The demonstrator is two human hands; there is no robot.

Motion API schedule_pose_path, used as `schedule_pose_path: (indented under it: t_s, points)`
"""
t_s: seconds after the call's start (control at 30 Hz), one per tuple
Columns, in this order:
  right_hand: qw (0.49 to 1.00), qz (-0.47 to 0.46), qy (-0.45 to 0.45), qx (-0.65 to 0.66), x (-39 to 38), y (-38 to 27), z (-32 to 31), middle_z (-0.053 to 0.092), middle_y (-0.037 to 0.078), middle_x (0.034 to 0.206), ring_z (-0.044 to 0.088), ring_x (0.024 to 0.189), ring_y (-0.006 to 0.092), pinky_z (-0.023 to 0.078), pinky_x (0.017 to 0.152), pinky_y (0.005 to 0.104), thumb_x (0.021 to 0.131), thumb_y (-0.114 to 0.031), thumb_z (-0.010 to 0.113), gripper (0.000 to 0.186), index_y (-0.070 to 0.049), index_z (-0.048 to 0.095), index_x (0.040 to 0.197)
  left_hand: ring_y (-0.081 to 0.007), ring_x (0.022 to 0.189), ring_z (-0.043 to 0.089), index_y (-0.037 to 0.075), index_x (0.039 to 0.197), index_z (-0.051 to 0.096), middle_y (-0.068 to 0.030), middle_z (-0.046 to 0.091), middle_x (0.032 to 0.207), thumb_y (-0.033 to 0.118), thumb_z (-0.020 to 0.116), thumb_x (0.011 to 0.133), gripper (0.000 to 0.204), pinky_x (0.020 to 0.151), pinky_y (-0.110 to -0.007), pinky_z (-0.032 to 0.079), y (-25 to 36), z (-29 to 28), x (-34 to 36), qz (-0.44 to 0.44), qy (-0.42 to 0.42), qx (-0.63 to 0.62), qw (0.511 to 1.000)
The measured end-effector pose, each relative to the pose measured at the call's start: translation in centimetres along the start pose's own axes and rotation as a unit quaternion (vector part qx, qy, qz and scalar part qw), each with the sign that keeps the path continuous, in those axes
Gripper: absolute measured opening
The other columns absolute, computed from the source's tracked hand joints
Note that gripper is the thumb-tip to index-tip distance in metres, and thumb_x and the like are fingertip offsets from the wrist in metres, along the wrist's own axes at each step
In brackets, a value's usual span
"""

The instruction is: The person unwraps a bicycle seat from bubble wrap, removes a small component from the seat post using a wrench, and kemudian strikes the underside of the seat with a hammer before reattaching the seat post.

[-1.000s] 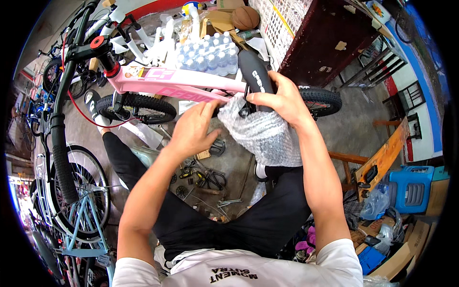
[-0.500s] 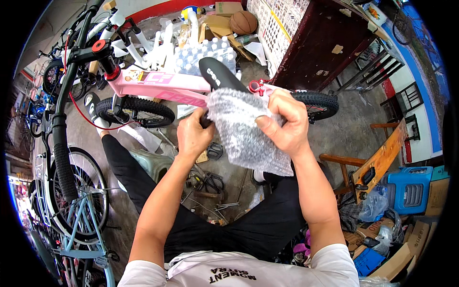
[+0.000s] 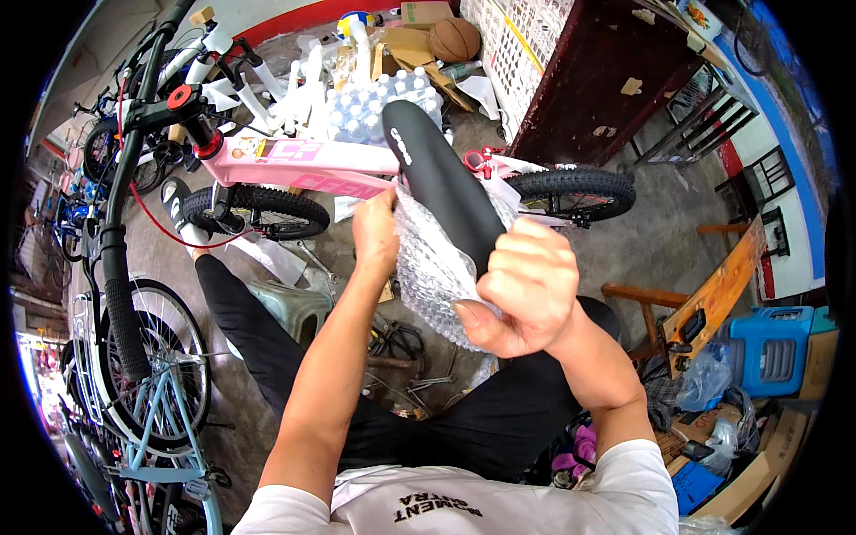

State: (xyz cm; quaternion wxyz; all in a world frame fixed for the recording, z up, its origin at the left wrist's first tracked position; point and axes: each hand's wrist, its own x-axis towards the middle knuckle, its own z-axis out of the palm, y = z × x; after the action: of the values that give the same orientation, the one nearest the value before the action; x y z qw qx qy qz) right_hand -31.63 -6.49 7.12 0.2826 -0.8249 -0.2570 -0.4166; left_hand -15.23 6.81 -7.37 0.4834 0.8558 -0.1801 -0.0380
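A black bicycle saddle (image 3: 439, 183) lies bare along most of its length, its nose pointing away from me. Bubble wrap (image 3: 428, 267) hangs open around its left side and near end. My right hand (image 3: 522, 290) is a closed fist on the wrap at the saddle's near end. At the wrap's left edge, my left hand (image 3: 375, 232) is closed on it, next to the pink bicycle frame (image 3: 308, 165); its fingertips are hidden. Behind the saddle is a red clamp (image 3: 479, 160) on the frame.
Black handlebars (image 3: 111, 241) rise at the left, above a light-blue bicycle (image 3: 160, 419). Bottled water packs (image 3: 383, 102) and a basketball (image 3: 455, 40) lie beyond the frame. At right are a wooden bench (image 3: 713, 285) and a blue plastic stool (image 3: 771, 352). Tools lie on the floor between my legs.
The bubble wrap has come away from the top of the saddle, baring it. My right hand has moved down toward me and tightened into a fist; my left hand has shifted slightly right.
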Motion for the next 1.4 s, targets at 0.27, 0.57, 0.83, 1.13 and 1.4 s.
schedule_pose_path:
  t_s: [0.27,0.57,0.83,1.13,1.4]
  points:
    - [0.995,0.047,0.001,-0.082,-0.8,-3.1,-0.1,0.041,0.002,0.055,0.041,0.044,0.0198,0.03,0.047,0.0338,0.075,-0.015,0.076,0.029,-0.007,0.052,0.061,-0.0315,0.082,0.074,-0.001,0.103,0.074,-0.0214,0.075,0.09,0.023,0.055,0.094,0.031,0.077,-0.044,0.053,-1.0,2.2,-0.2,-0.014,-0.103,-0.002,0.995]
    - [0.992,0.086,-0.049,-0.076,-1.3,-6.2,0.7,0.047,0.003,0.058,0.047,0.046,0.0196,0.033,0.047,0.0333,0.079,-0.023,0.078,0.027,-0.003,0.06,0.074,-0.0388,0.085,0.073,-0.001,0.1,0.073,-0.025,0.073,0.088,0.035,0.06,0.094,0.038,0.076,-0.048,0.052,-1.0,1.8,0.4,-0.035,-0.073,-0.05,0.995]
    - [0.985,0.086,-0.087,-0.124,-1.9,-6.4,0.9,0.041,0.001,0.057,0.044,0.045,0.0173,0.028,0.047,0.034,0.078,-0.025,0.08,0.034,-0.009,0.053,0.065,-0.0233,0.065,0.071,-0.003,0.085,0.07,-0.0179,0.073,0.076,0.026,0.065,0.091,0.03,0.064,-0.04,0.052,-1.8,1.3,1.5,0.131,-0.052,-0.084,0.987]
    - [0.974,0.157,-0.099,-0.129,-3.7,-1.2,-0.5,0.058,0.007,0.067,0.056,0.053,0.0262,0.043,0.051,0.0365,0.08,-0.018,0.079,0.019,-0.005,0.065,0.084,-0.0247,0.108,0.065,0.003,0.129,0.062,-0.0126,0.066,0.123,0.029,0.058,0.104,0.036,0.094,-0.041,0.055,-4.8,-0.7,1.4,-0.055,-0.031,-0.554,0.83]
    - [0.921,0.384,0.043,0.044,-3.1,5.2,0.4,0.062,0.009,0.108,0.064,0.094,0.0198,0.053,0.08,0.0316,0.091,-0.015,0.071,0.021,0.0,0.07,0.105,-0.0169,0.091,0.068,-0.002,0.116,0.068,-0.0062,0.072,0.103,0.003,0.058,0.095,0.024,0.08,-0.031,0.054,6.0,-3.9,-1.6,0.002,-0.018,-0.286,0.958]
